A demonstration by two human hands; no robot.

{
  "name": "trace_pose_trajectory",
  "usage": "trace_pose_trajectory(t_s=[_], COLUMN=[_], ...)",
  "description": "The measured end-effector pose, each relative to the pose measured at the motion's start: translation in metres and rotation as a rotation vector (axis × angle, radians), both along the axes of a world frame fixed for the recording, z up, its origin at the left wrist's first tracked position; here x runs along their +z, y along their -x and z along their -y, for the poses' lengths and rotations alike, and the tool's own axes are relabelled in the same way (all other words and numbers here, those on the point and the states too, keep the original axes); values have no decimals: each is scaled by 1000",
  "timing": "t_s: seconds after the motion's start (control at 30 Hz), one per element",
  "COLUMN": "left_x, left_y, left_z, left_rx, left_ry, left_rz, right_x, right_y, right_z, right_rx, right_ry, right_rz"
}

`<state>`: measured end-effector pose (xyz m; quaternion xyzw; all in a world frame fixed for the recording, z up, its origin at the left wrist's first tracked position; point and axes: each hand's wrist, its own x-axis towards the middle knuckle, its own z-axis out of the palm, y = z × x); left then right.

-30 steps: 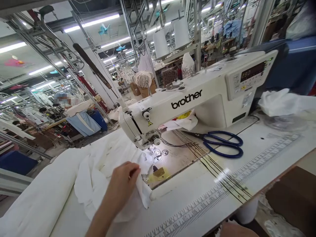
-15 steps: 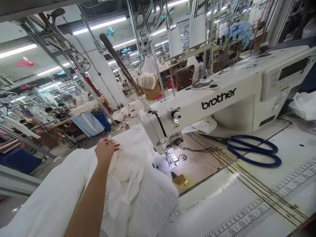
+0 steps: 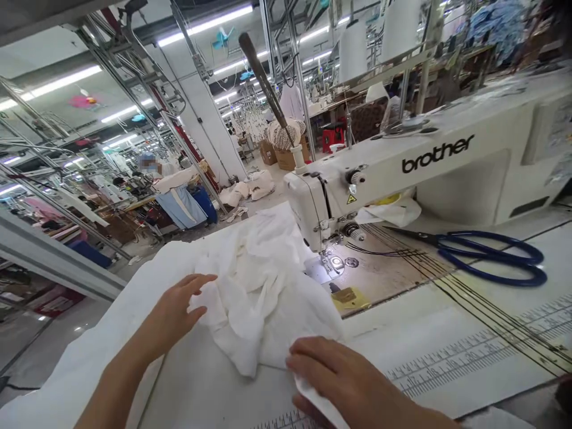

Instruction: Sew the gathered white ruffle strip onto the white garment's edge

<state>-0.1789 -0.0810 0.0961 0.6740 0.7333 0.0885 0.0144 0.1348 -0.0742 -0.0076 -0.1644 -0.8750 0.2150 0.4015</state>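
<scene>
And now both hands are on the work! The right hand has just come up alongside the left, where a moment ago only the left was on the fabric. Far left, one co-worker (image 3: 149,170), masked, stands at a station beyond a blue bin (image 3: 204,204). Nearer, the left hand (image 3: 172,316) lies open, fingers (image 3: 199,281) spread and pressing on the white cloth (image 3: 254,304), gripping nothing that I can see. That cloth sits bunched in one heap on the table, just in front of the presser foot (image 3: 329,261) of the one Brother sewing machine (image 3: 402,173). The right hand (image 3: 339,375), lower centre, has its fingers (image 3: 326,363) curled over a folded edge of the cloth, holding it against the palm side; the thumb is hidden. Moving right: one pair of blue-handled scissors (image 3: 487,256) lies closed beside the machine, with a printed ruler strip (image 3: 456,363) along the table. Upper right, two white thread cones (image 3: 353,50) stand on the rack!
</scene>
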Motion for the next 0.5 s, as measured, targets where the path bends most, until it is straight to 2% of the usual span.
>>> trace_pose_trajectory(t_s=[0.1, 0.2, 0.3, 0.4, 0.5], left_x=[-17, -33, -39, -29, -5], left_y=[-4, -14, -18, -10, 0], left_z=[-3, -17, -30, -30, -13], left_rx=[30, 41, 23, 96, 261], left_ry=[-32, -69, -106, -224, -400], left_rz=[-59, -75, -43, -15, -24], right_x=[-1, -1, 0, 1, 1], right_y=[10, 9, 2, -7, -14], right_z=[-4, -1, 6, 8, 6], right_rx=[-33, -26, -45, -65, -75], right_ry=[-43, -80, -79, -62, -40], right_rz=[132, 190, 234, 267, 275])
